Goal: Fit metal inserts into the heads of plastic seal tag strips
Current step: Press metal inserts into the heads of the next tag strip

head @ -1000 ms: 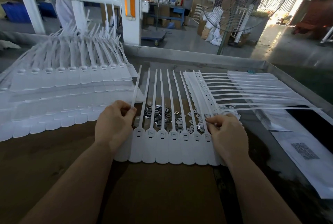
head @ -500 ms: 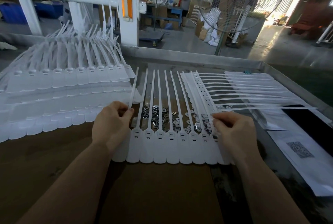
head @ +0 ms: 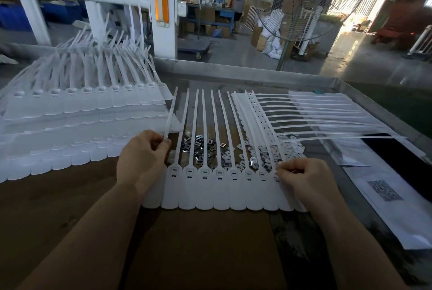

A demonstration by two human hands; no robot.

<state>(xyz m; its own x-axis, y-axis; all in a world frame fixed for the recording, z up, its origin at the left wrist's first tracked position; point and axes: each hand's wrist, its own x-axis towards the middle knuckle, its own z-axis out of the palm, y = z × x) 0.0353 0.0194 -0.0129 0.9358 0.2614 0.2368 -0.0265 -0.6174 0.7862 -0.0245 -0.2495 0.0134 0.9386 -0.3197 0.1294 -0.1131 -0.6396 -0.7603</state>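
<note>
So the person's got a joined row of white seal tag strips (head: 219, 187) laid flat on the brown worktop (head: 198, 243), heads toward them and tails fanning away. The left hand (head: 140, 163) sits at the left end of that row, fingers curled, pinching the tail of the leftmost strip between thumb and fingertips so that the tail sticks up and away from the grip. The right hand (head: 304, 180) is at the opposite end, fingers curled in tight with the tips pressed at the head of the last strip on that side; can't tell if there's an insert pinched in there, it's too small and hidden by the fingers.

Just past both grips, lying under the strip tails between the two hands, is the loose pile of metal inserts (head: 203, 147), shiny little rectangles. One insert looks seated near a head just left of the right fingertips.

Beyond the left hand there's a big layered stack of strips (head: 81, 112). Beyond the right hand another batch of strips (head: 304, 112) lies turned sideways, tails pointing right. Right of the right wrist sits a sheet of paper with a QR code (head: 383, 190).
</note>
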